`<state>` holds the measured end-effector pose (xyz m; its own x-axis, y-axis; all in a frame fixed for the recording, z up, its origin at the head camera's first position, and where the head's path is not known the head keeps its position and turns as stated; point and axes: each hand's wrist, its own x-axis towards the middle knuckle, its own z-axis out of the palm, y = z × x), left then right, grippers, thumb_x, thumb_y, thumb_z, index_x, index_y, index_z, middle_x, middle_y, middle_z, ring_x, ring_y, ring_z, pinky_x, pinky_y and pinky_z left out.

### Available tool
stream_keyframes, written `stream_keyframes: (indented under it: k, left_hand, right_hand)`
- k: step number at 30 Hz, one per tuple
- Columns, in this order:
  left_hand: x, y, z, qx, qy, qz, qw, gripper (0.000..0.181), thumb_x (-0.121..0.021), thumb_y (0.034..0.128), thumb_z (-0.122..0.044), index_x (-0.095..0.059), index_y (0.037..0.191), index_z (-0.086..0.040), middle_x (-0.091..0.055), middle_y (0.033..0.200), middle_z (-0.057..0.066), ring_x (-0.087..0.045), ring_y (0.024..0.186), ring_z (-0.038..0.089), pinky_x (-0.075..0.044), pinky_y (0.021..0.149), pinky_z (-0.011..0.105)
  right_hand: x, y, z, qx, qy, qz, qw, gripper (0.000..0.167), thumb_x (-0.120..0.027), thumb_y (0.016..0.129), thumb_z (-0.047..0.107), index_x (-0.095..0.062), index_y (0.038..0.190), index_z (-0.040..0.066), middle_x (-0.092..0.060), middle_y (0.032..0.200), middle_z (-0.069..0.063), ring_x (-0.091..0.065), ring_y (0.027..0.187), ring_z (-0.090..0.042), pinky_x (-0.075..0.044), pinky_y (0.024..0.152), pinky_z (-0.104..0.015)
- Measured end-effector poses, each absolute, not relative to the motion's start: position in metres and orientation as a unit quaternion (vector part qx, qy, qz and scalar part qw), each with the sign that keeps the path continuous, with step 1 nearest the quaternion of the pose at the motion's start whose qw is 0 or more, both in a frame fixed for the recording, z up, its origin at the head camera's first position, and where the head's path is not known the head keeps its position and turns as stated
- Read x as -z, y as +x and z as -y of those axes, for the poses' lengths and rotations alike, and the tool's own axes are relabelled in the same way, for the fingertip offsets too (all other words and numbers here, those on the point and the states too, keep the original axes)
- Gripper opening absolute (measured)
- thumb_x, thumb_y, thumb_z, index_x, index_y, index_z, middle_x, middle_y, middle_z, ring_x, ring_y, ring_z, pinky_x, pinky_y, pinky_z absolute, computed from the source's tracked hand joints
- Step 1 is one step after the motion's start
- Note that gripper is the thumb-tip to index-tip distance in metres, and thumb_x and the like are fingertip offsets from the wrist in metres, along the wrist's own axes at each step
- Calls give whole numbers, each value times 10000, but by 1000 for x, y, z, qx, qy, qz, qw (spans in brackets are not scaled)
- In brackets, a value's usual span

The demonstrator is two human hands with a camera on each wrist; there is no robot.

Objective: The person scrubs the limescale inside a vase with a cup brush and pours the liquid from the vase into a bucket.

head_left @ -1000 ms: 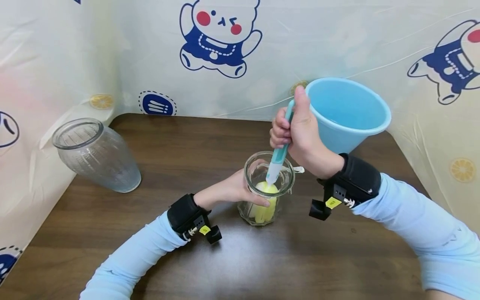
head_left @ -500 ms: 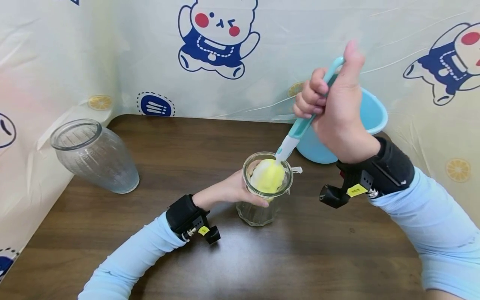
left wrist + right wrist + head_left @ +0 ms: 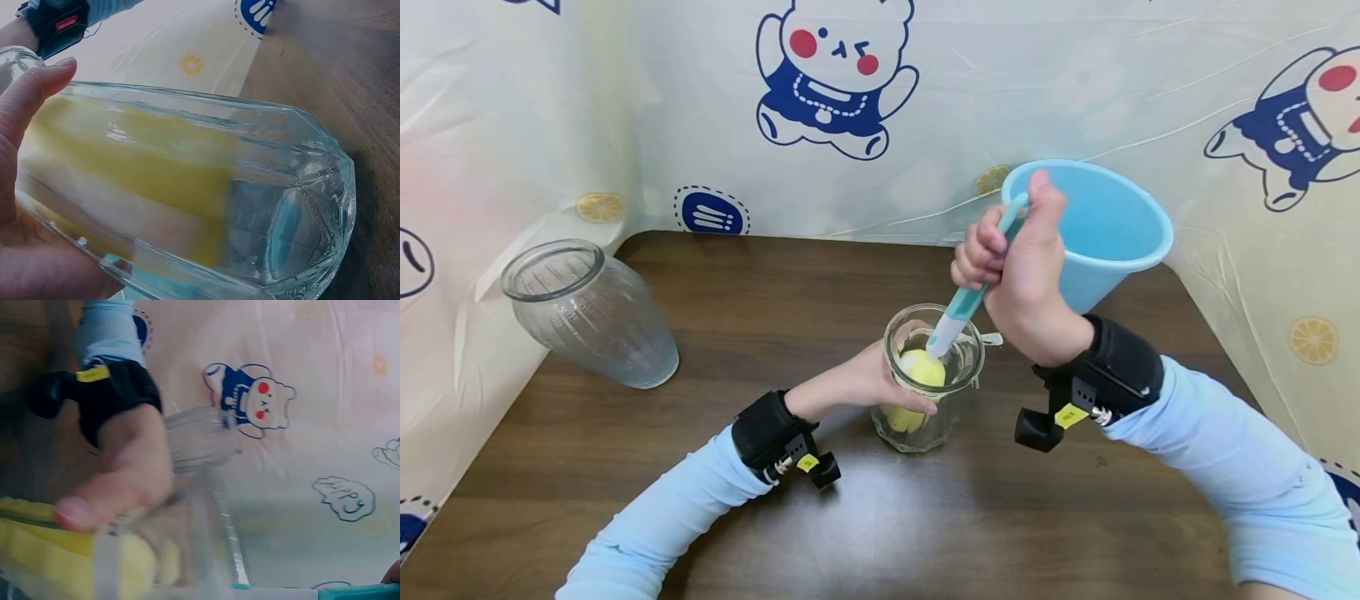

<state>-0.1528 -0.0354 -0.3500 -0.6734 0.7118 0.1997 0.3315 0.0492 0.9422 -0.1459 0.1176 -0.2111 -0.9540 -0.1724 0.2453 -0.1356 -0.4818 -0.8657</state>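
Apparently mid-scrub

The left hand (image 3: 874, 380) grips the glass jar (image 3: 953, 388); the right hand (image 3: 1024, 275) grips the brush handle (image 3: 967, 302), its yellow sponge (image 3: 921, 367) inside the jar. Next stroke likely calls for holding the jar steady.

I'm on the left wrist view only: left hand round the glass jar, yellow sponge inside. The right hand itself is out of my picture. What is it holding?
Observer: In the head view, the right hand grips a teal handle, thumb uppermost.

Operator: How does that connect with what I'm seeing?

Observer: Its white end slants down through the mouth of the glass jar to the top of the yellow sponge.

Operator: Anything over on the person's left side?

Observer: Yes, a clear glass vase is on the wooden table, to the left of the left hand.
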Motion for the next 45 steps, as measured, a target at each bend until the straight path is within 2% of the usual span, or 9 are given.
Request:
stream_keyframes:
  k: [7,12,21,26,34,39,43,45]
  left_hand:
    - [350,-153,35,-568,368,-718,164,881,-812,610,-7,-295,1324,-14,-445,1257,97,-431,1115,175,-336,987,325]
    - [351,-153,33,-565,367,-718,171,894,-804,624,-11,-272,1342,-18,-426,1273,97,-425,1114,174,-339,982,327]
    - [350,-151,31,-574,370,-711,166,792,-819,595,-13,-349,1232,-32,-500,1168,85,-485,1030,161,-376,939,306]
    - [349,-152,30,-586,372,-699,171,787,-807,598,24,-343,1232,-14,-485,1164,108,-495,1021,165,-400,924,296]
    - [348,-153,33,-597,365,-691,185,851,-777,623,38,-276,1310,-2,-442,1211,125,-462,1079,197,-381,948,306]
    - [350,-154,34,-602,368,-686,179,813,-778,616,57,-310,1279,7,-461,1175,129,-475,1048,188,-391,931,308]
    - [352,-154,34,-589,370,-698,170,778,-797,613,21,-342,1244,-7,-492,1150,109,-490,1011,165,-394,911,289]
    - [353,-154,35,-584,372,-703,161,769,-804,607,9,-354,1230,-9,-504,1147,108,-487,1012,182,-391,907,290]
  right_hand:
    - [239,-143,-103,817,-172,-550,12,556,-116,948,391,-272,459,176,-221,409,56,-181,367,-119,-169,391,-266]
    - [240,-142,-102,812,-176,-557,13,537,-131,943,382,-267,470,168,-220,418,46,-188,366,-124,-172,394,-269]
    - [213,-139,-125,854,-151,-498,19,591,-111,964,440,-294,479,156,-207,445,34,-159,403,-116,-130,444,-264]
    - [191,-137,-136,871,-155,-465,7,573,-104,963,428,-244,501,121,-177,462,17,-150,403,-114,-97,459,-260]
    - [170,-132,-147,903,-152,-402,3,522,-177,919,423,-208,506,104,-192,432,28,-189,361,-101,-81,432,-243]
    - [178,-131,-135,888,-172,-426,-6,495,-158,902,354,-234,474,117,-176,428,28,-170,358,-102,-81,409,-253]
    - [200,-133,-125,863,-204,-462,-16,492,-107,900,314,-235,457,143,-157,426,38,-143,363,-102,-92,388,-266]
    - [213,-133,-121,862,-208,-463,-4,475,-120,888,312,-230,456,148,-154,422,42,-132,364,-105,-91,389,-272]
